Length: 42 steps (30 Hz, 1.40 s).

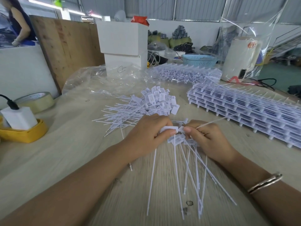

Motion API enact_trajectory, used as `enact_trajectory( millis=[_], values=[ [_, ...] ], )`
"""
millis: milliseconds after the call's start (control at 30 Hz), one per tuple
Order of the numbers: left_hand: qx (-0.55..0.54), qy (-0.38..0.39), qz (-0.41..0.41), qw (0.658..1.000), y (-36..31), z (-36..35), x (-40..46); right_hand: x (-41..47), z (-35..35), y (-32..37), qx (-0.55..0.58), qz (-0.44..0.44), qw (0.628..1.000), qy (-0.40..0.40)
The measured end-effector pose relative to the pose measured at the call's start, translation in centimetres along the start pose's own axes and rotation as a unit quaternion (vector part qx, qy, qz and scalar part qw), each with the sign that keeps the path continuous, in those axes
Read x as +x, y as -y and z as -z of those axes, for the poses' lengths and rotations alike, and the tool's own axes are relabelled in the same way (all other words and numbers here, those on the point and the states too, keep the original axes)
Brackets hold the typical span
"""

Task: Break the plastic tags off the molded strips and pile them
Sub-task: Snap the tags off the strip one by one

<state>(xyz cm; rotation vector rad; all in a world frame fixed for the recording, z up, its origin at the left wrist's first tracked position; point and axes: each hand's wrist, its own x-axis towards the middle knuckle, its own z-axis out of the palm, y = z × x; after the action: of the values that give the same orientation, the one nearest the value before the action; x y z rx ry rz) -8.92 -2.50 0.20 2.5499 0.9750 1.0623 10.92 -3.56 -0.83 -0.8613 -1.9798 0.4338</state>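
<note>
Left hand (pixel 150 132) curled around a bunch of flat white rectangular plastic tags (pixel 175 136), thumb pressed on the top tag; right hand (pixel 206 137) just beside it, fingers curled, thumb and forefinger pinching a tag head at the same bunch and gripping a thin white tail that slants up to the right

Long thin white tails of the held tags (pixel 187 173) fanned downward over the pale wood-grain tabletop (pixel 65 160), toward the camera

Behind the hands, a loose pile of separated white tags with thin tails (pixel 143 105), heads to the right, tails spread left

Right of the pile, a tall stack of white molded tag strips (pixel 244 108) running diagonally to the frame's right edge; farther back, a second batch of strips in clear plastic wrap (pixel 184 73)

At the left, a roll of beige tape (pixel 36 101) and a yellow plastic tray (pixel 24 132) holding a white block

Silver metal bangle (pixel 264 182) on the right wrist
</note>
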Motion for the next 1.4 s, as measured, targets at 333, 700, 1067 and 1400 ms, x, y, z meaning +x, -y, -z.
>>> enact_trajectory(
  millis=[333, 700, 1067, 1400],
  values=[
    [-0.118, -0.001, 0.009, 0.993, -0.6, 0.3, 0.1, 0.0, -0.1, 0.6, 0.138, -0.065, 0.988, -0.005],
    [-0.135, -0.023, 0.066, 0.988, 0.2, 1.4, -0.3, -0.3, 2.1, -1.1, -0.010, -0.070, 0.994, -0.080],
    [-0.097, 0.062, 0.126, 0.985, 0.6, 0.6, -0.4, -0.2, 0.8, -2.1, -0.119, -0.010, 0.989, 0.089],
    [-0.226, 0.047, 0.151, 0.961, 0.9, 0.0, -0.2, -0.1, 1.1, -0.7, -0.183, 0.039, 0.982, 0.011]
  ],
)
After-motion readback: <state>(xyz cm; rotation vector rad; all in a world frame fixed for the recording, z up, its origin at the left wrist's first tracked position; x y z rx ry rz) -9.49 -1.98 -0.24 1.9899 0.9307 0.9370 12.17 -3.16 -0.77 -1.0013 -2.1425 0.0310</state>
